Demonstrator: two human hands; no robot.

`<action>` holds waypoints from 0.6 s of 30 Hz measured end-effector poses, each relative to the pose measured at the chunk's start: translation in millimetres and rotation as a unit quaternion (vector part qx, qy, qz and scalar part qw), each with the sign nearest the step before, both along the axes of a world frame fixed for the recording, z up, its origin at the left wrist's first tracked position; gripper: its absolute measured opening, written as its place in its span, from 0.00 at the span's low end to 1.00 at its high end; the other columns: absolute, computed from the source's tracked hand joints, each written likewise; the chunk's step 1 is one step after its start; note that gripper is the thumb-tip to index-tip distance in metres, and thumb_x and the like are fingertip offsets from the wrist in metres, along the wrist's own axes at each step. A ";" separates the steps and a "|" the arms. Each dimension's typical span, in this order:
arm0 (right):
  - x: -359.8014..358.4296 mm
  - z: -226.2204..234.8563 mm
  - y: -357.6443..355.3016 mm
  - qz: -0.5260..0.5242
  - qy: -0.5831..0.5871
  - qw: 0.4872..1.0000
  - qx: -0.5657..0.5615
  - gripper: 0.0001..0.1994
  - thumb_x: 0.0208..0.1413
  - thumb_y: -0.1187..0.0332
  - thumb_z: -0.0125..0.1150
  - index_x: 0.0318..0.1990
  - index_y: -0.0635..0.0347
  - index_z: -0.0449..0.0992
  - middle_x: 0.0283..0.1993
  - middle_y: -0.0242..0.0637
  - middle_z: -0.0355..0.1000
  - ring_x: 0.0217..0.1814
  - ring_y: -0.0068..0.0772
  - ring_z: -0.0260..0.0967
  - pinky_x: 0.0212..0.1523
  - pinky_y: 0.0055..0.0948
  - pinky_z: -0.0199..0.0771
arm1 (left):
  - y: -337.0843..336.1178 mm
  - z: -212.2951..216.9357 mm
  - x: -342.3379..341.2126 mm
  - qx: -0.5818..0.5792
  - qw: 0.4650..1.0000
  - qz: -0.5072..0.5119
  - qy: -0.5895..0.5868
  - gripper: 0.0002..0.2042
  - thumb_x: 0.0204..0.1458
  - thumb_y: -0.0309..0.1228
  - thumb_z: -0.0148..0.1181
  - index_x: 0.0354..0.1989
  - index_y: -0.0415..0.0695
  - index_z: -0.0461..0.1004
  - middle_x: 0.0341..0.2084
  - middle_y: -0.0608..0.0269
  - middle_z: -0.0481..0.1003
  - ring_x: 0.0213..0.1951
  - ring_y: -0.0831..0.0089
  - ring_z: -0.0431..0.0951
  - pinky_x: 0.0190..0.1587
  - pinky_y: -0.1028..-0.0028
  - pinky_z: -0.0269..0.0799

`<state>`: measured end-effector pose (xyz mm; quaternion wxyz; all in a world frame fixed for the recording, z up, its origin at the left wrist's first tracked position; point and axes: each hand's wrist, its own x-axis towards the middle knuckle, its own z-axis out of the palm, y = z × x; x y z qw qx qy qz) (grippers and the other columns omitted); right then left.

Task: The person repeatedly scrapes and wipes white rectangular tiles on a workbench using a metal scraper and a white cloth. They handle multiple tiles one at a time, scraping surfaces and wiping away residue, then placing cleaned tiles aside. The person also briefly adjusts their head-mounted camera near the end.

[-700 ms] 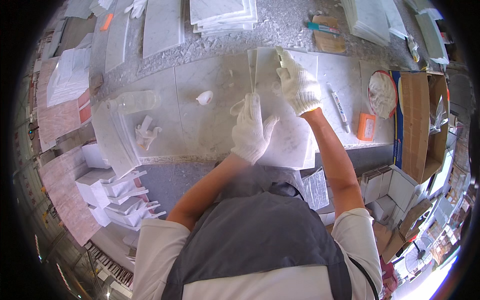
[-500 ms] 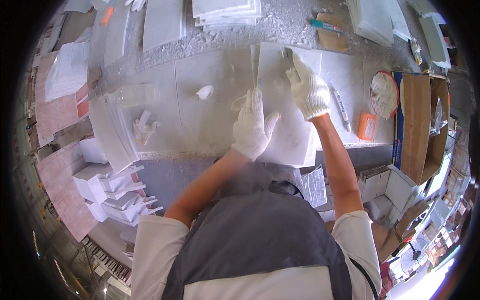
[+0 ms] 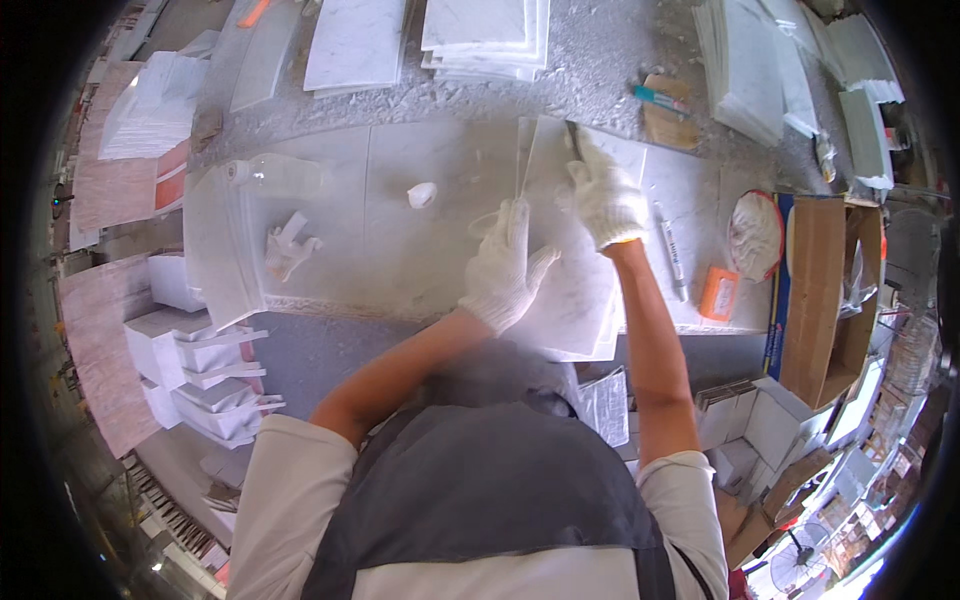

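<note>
A white marble-look tile (image 3: 572,290) lies on the pale work surface in front of me, on top of at least one similar piece. My left hand (image 3: 500,270), in a white knitted glove, rests along its left edge with fingers stretched out and thumb apart. Over the tile's upper right part is my right hand (image 3: 608,200), also gloved, with bent fingers. A thin dark object (image 3: 572,138) sticks out at its fingertips; most of it is hidden, so its kind cannot be made out.
To the right lie a paint marker (image 3: 672,255), an orange box (image 3: 719,293) and a round container of white material (image 3: 755,236). A crumpled white piece (image 3: 422,195) and a clear bottle (image 3: 275,175) are leftward. Tile stacks (image 3: 482,35) stand on the dusty far area.
The whole view has shifted, with the table lower in the picture. My right hand has slid slightly left over the tile. My left hand stays along the tile's left edge.
</note>
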<state>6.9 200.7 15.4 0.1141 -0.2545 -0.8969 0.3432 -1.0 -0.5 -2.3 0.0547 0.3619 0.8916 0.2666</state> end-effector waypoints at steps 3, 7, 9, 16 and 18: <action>-10.4 11.9 -2.9 0.027 -0.024 0.999 -0.037 0.25 0.63 0.63 0.56 0.67 0.55 0.67 0.58 0.51 0.75 0.59 0.52 0.73 0.60 0.40 0.70 | -1.9 5.5 -0.6 0.009 1.000 -0.002 -0.002 0.41 0.56 0.51 0.61 0.72 0.39 0.54 0.65 0.39 0.64 0.54 0.48 0.77 0.45 0.58 0.79; 11.6 27.9 9.0 0.006 -0.016 0.993 -0.119 0.25 0.64 0.65 0.55 0.69 0.54 0.66 0.61 0.49 0.73 0.62 0.46 0.71 0.62 0.36 0.69 | -1.8 3.2 0.3 0.002 1.000 -0.001 0.020 0.41 0.56 0.52 0.60 0.72 0.39 0.55 0.66 0.41 0.64 0.54 0.49 0.76 0.44 0.59 0.80; 9.3 29.4 0.4 -0.018 -0.036 0.996 -0.083 0.25 0.64 0.66 0.56 0.68 0.55 0.66 0.62 0.49 0.73 0.64 0.42 0.72 0.63 0.34 0.67 | -1.5 1.6 1.1 -0.016 1.000 0.010 0.015 0.41 0.57 0.53 0.59 0.72 0.39 0.54 0.66 0.42 0.63 0.55 0.49 0.76 0.44 0.60 0.80; 9.6 31.3 -1.0 -0.026 -0.010 0.990 -0.136 0.23 0.63 0.66 0.56 0.66 0.59 0.69 0.56 0.54 0.76 0.58 0.44 0.75 0.58 0.35 0.71 | -0.5 1.6 0.5 0.011 1.000 0.005 0.019 0.41 0.58 0.52 0.59 0.73 0.41 0.53 0.67 0.42 0.62 0.55 0.49 0.76 0.47 0.60 0.79; 38.2 27.5 -12.8 -0.081 0.009 0.986 -0.144 0.24 0.63 0.66 0.57 0.66 0.61 0.69 0.55 0.55 0.76 0.57 0.44 0.75 0.56 0.35 0.72 | -1.6 1.8 1.3 0.027 1.000 0.006 -0.002 0.40 0.58 0.50 0.60 0.72 0.40 0.54 0.67 0.40 0.63 0.55 0.48 0.76 0.48 0.60 0.79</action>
